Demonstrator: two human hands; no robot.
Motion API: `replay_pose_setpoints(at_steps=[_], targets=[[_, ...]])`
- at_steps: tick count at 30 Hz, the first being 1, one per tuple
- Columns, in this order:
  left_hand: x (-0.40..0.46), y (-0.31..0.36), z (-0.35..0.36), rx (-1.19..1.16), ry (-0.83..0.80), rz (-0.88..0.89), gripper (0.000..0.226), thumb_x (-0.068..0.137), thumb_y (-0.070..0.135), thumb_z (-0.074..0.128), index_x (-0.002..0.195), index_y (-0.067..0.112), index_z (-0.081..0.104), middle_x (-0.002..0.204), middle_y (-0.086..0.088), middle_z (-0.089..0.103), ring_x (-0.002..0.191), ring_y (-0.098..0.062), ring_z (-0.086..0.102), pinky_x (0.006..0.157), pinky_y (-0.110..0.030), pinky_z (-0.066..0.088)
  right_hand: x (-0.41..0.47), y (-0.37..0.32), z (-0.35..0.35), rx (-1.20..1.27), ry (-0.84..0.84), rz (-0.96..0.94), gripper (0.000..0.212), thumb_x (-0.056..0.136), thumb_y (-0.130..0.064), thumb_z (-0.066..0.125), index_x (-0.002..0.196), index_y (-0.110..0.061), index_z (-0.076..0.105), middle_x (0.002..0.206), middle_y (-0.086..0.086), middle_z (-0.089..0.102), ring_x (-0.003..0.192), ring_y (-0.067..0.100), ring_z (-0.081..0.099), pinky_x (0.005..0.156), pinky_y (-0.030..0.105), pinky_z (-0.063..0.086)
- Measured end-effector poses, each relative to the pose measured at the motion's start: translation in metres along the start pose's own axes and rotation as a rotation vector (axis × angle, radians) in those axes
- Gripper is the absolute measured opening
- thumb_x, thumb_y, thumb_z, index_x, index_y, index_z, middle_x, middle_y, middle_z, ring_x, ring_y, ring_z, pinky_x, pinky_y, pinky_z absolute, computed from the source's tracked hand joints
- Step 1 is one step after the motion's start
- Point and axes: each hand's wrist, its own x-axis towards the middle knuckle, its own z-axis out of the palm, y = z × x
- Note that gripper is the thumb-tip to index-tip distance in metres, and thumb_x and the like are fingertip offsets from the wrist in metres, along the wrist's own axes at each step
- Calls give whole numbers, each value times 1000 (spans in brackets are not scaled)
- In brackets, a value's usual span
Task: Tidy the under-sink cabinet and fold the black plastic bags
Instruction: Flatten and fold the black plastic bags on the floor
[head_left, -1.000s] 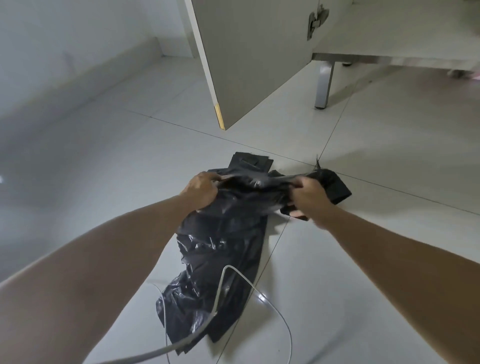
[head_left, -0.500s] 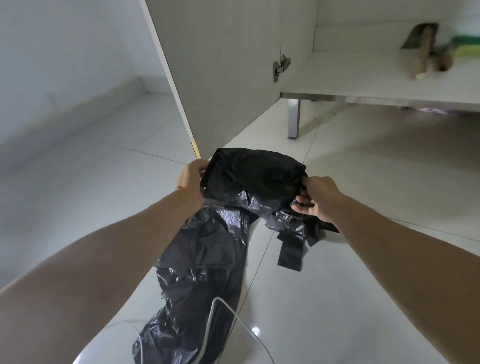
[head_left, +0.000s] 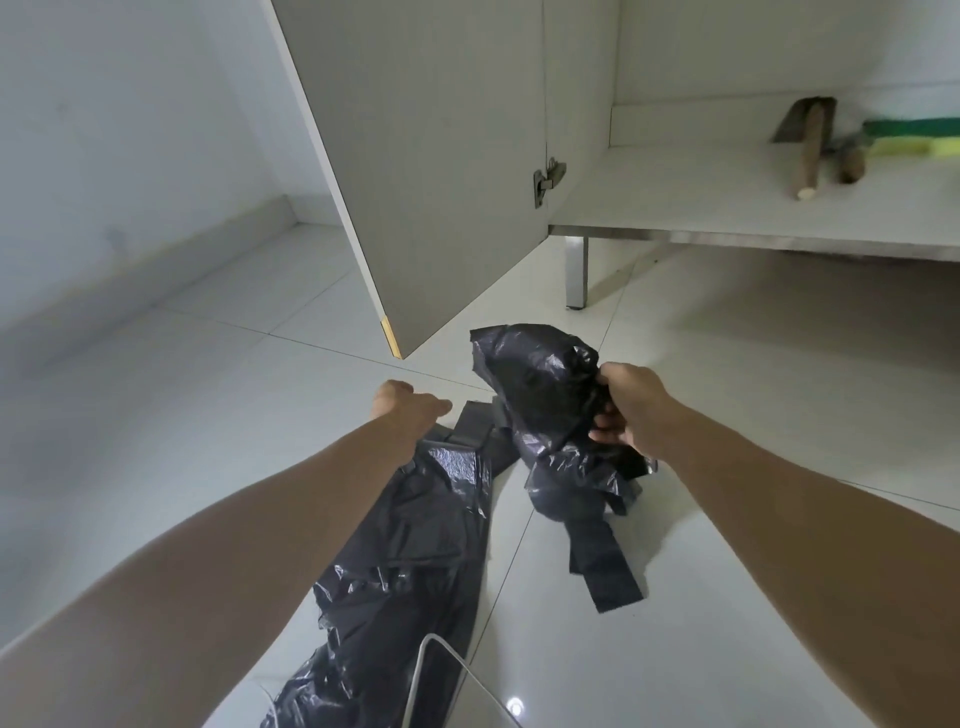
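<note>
Glossy white tiled floor (head_left: 208, 415) meets a pale wall (head_left: 130, 130).

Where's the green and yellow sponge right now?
In the head view, the sponge lies far right on the open cabinet floor, at the back, just right of two wooden-handled tools.

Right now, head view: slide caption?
Right hand grips crumpled black bag; left hand hovers empty beside open cabinet door.

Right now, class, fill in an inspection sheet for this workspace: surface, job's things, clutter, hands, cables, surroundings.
Surface: glossy white tiled floor.
Job's things: crumpled black bag held up; a long black bag flat on the floor.
Clutter: wooden-handled tools and green sponge on the cabinet shelf.
Hands: right hand grips the crumpled bag; left hand holds nothing.
Cables: white cable over the long bag.
Surroundings: cabinet door open; wall behind.
</note>
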Motion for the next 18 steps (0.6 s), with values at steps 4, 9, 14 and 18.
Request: replay_pose_setpoints(at_steps=[4,9,14,18], targets=[[1,2,6,67,-156,23,46,93,12,61,135,-3,47,126,-18,53,105,-27,55,83,-39,55,-2,-5,-6,-1,9,-6,23,88,-13,40,65,-14,43,48,3,38,46,20,37,50,28,41],[1,-9,23,-76,-235,-77,5,94,5,58,98,3,59,93,-14,61,71,-21,60,64,-35,53,-1,-3,-11,36,-20,-8,13,76,-19,41,63,-21,45,56,3,43,48,21,37,49,23,36],[-1,-6,35,-390,-311,-147,9,97,4,52,94,-3,56,84,-16,57,65,-24,51,62,-38,46,4,3,-17,50,-21,-14,24,81,-16,36,59,-20,46,55,2,46,47,20,38,50,24,31],[2,-7,40,-478,-254,-189,10,94,5,59,87,-1,55,82,-14,58,71,-28,59,60,-33,46,4,3,-21,21,10,-4,22,84,-15,37,62,-18,41,56,4,41,46,20,35,48,23,31]])
